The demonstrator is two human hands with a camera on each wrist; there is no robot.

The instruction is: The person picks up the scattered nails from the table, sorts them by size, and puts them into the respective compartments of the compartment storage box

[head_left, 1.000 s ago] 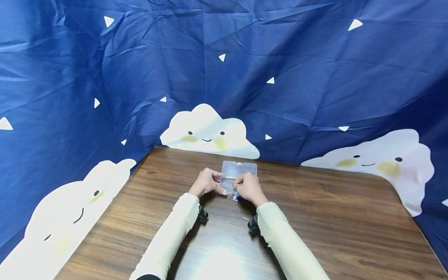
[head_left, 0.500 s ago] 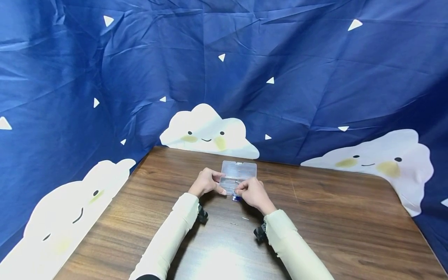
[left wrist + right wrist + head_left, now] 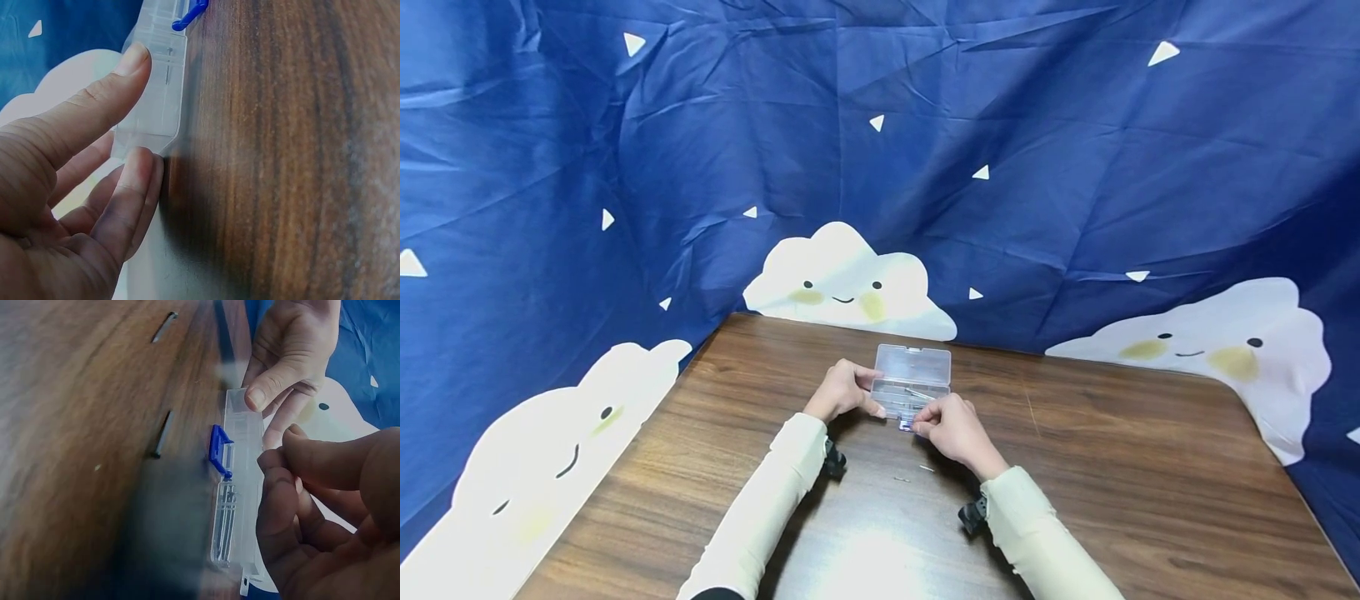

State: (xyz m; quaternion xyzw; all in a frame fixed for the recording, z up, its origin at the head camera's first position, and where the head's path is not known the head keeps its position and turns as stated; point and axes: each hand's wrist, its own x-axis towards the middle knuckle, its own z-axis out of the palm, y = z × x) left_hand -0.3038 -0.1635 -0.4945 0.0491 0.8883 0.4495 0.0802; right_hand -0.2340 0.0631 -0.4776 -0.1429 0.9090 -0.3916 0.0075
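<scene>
A clear plastic box (image 3: 891, 406) stands on the table with its lid (image 3: 913, 365) raised at the back. Its blue latch (image 3: 217, 450) hangs down at the front. Several thin metal pieces (image 3: 916, 393) lie inside. My left hand (image 3: 841, 390) holds the box's left end, thumb (image 3: 131, 62) at the front and fingers round the end. Over the front right of the box is my right hand (image 3: 951, 427), its thumb and fingers bent close together with nothing visible between them. Two small headed metal pieces, like screws or nails, lie loose: one (image 3: 164, 434) nearer, one (image 3: 165, 327) farther left.
The brown wooden table (image 3: 1112, 467) extends to both sides of the box. A blue cloth (image 3: 1037, 108) with white clouds hangs behind it. A black wrist camera (image 3: 973, 515) sits under the right cuff.
My right hand has drawn back from the box's inside toward its front right, uncovering metal pieces in it. The left hand and box have stayed put.
</scene>
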